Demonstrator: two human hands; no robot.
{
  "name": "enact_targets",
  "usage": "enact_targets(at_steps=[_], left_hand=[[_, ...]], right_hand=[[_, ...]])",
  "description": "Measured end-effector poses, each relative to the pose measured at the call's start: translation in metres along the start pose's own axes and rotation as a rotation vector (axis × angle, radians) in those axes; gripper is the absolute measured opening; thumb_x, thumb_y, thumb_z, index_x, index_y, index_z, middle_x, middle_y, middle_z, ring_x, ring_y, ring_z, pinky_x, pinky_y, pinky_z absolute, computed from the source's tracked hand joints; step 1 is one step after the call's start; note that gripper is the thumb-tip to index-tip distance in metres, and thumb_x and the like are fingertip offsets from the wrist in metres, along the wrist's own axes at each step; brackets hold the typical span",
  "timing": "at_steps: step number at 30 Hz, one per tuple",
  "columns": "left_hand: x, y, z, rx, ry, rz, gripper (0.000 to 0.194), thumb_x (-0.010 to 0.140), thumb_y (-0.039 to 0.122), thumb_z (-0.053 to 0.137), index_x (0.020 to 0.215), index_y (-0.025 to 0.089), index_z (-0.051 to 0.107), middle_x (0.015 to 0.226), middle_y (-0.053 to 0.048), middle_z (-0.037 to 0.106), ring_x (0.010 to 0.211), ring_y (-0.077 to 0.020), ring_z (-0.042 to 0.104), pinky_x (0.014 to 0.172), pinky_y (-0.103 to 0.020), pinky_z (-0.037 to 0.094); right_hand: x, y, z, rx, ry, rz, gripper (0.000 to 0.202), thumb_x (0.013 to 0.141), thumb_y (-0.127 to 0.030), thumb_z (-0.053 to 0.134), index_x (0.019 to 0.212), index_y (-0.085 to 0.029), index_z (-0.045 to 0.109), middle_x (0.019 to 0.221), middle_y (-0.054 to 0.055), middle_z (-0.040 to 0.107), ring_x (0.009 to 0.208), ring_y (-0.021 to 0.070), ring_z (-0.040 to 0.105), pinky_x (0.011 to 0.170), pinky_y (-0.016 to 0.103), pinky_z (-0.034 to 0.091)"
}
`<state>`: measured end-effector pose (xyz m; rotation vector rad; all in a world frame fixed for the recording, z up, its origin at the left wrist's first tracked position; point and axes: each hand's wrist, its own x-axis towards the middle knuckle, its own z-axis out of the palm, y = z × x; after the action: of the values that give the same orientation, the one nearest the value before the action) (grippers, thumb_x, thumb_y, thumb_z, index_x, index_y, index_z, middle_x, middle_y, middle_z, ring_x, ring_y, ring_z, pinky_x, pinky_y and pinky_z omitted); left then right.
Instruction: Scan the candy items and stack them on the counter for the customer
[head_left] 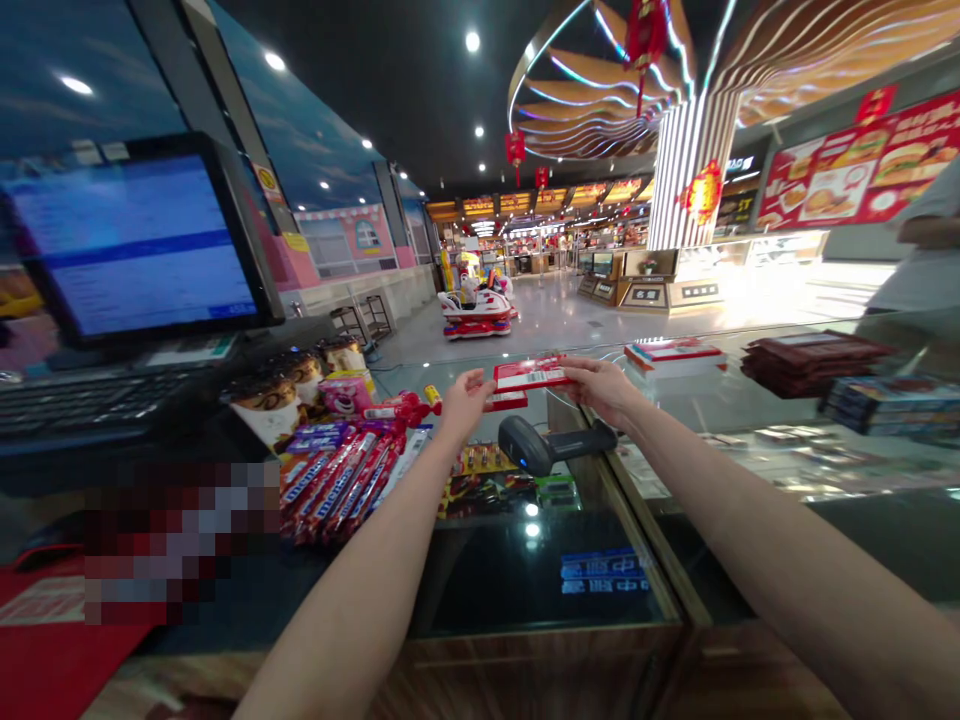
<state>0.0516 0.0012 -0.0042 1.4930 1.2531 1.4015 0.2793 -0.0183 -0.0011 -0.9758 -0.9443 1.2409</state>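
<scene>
Above the glass counter, a flat red-and-white box [531,375] with a barcode on its side is held between my two hands. My right hand [604,390] grips its right end, thumb and fingers closed. At the left end is my left hand [465,402], fingers curled and closed against the edge. A second flat red box [507,401] shows just below the first; its support is partly hidden. Beneath my hands a dark barcode scanner [551,444] lies on the counter, its handle pointing right.
Mentos rolls [345,485] and snack cups [266,408] sit left, beside a monitor [142,240] and keyboard [67,400]. Brown packets [814,362], a blue box stack [896,402] and a red-white box [675,355] lie right. A person [919,250] stands at far right.
</scene>
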Motion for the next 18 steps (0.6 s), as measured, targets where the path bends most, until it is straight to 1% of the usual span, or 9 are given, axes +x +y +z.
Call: enact_targets(at_steps=[1,3,5,6,8,10,12,15,18], left_hand=[[0.0,0.001,0.001,-0.119,-0.017,-0.088,0.037,0.085,0.023,0.067,0.12,0.014,0.061,0.117,-0.014,0.068,0.093,-0.0194,0.069,0.08,-0.035,0.06],[0.0,0.004,0.0,-0.308,-0.114,-0.209,0.033,0.087,0.02,0.064,0.119,0.011,0.059,0.111,-0.014,0.069,0.087,-0.0166,0.07,0.076,-0.032,0.061],[-0.001,0.006,-0.001,-0.406,-0.198,-0.262,0.032,0.084,0.011,0.065,0.115,0.01,0.06,0.105,-0.012,0.071,0.083,-0.015,0.07,0.075,-0.028,0.061],[-0.001,0.006,-0.002,-0.427,-0.205,-0.273,0.035,0.081,0.006,0.066,0.115,0.01,0.06,0.102,-0.011,0.071,0.083,-0.0148,0.07,0.074,-0.027,0.061],[0.0,0.004,-0.005,-0.432,-0.151,-0.284,0.046,0.078,0.0,0.067,0.121,0.012,0.057,0.099,-0.009,0.071,0.081,-0.0148,0.07,0.072,-0.027,0.062],[0.002,0.001,-0.008,-0.423,-0.062,-0.286,0.056,0.078,-0.002,0.066,0.129,0.014,0.051,0.097,-0.008,0.07,0.078,-0.0143,0.07,0.068,-0.027,0.062],[0.004,-0.002,-0.01,-0.414,0.009,-0.277,0.06,0.078,-0.002,0.066,0.132,0.016,0.048,0.094,-0.007,0.068,0.076,-0.0133,0.069,0.065,-0.027,0.062],[0.007,-0.004,-0.014,-0.414,0.062,-0.252,0.062,0.076,-0.003,0.068,0.13,0.018,0.048,0.091,-0.005,0.066,0.073,-0.0122,0.067,0.064,-0.026,0.062],[0.01,-0.006,-0.017,-0.421,0.081,-0.237,0.062,0.076,-0.002,0.068,0.13,0.021,0.049,0.087,-0.002,0.065,0.074,-0.0117,0.067,0.066,-0.027,0.063]], right_hand=[[0.0,0.001,0.001,0.003,-0.01,-0.017,0.017,0.085,-0.009,0.065,0.1,-0.017,0.071,0.076,0.003,0.075,0.063,0.0115,0.071,0.057,0.019,0.054],[-0.001,0.003,0.005,-0.027,-0.038,-0.058,0.017,0.084,-0.011,0.067,0.099,-0.018,0.071,0.076,0.003,0.075,0.067,0.0129,0.072,0.063,0.021,0.057],[-0.002,0.006,0.007,-0.093,-0.077,-0.112,0.018,0.083,-0.014,0.068,0.099,-0.019,0.07,0.076,0.002,0.075,0.071,0.0145,0.073,0.069,0.025,0.059],[-0.002,0.007,0.008,-0.139,-0.098,-0.146,0.019,0.083,-0.015,0.068,0.101,-0.02,0.07,0.078,0.002,0.075,0.074,0.0152,0.073,0.073,0.027,0.059],[-0.001,0.009,0.006,-0.272,-0.137,-0.224,0.026,0.083,-0.017,0.067,0.108,-0.021,0.069,0.084,0.002,0.076,0.08,0.0164,0.073,0.081,0.031,0.059],[-0.001,0.009,0.002,-0.454,-0.186,-0.303,0.033,0.083,-0.019,0.065,0.116,-0.021,0.067,0.097,0.005,0.076,0.089,0.0182,0.072,0.088,0.036,0.057],[-0.004,0.008,-0.004,-0.652,-0.252,-0.367,0.035,0.084,-0.022,0.065,0.119,-0.021,0.066,0.108,0.007,0.075,0.097,0.0207,0.07,0.094,0.04,0.054],[-0.02,0.003,-0.014,-0.867,-0.42,-0.42,0.034,0.089,-0.031,0.06,0.12,-0.022,0.067,0.115,0.008,0.072,0.106,0.024,0.067,0.097,0.044,0.051],[-0.042,0.0,-0.02,-0.969,-0.572,-0.432,0.048,0.089,-0.046,0.059,0.132,-0.024,0.06,0.13,0.008,0.066,0.117,0.0256,0.062,0.102,0.044,0.048]])
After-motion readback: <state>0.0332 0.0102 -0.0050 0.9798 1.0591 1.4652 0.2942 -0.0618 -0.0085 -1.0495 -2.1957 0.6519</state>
